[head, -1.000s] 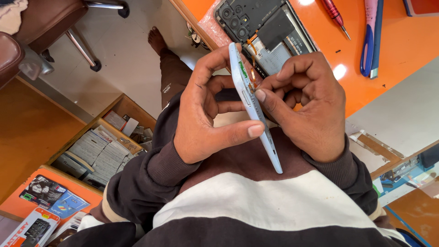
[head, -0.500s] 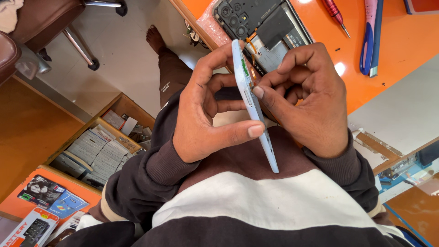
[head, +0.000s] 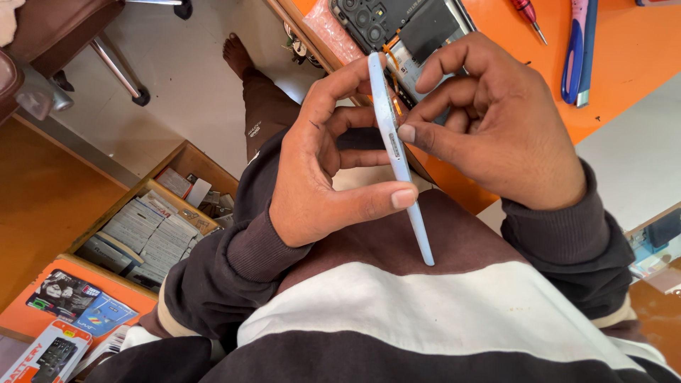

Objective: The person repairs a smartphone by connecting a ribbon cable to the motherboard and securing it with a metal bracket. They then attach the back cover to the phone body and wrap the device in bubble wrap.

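1. Head view: both hands pinch a thin pale-blue phone cover (head: 397,152) edge-on above the lap; left hand (head: 323,167) grip is clamped on it, right hand (head: 496,124) fingertips pressed on its other face.
2. Risk, as I judge it: bending the cover could crack it, or it could slip onto the opened phone (head: 404,28) on the orange table (head: 624,50).
3. Against the earlier frame, the hands and cover sit slightly higher, with the right-hand fingers shifted up the edge.

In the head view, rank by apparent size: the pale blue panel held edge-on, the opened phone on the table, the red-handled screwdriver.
1. opened phone, partly hidden
2. pale blue panel, nearer the camera, so unsure against the phone
3. red-handled screwdriver, partly cut off
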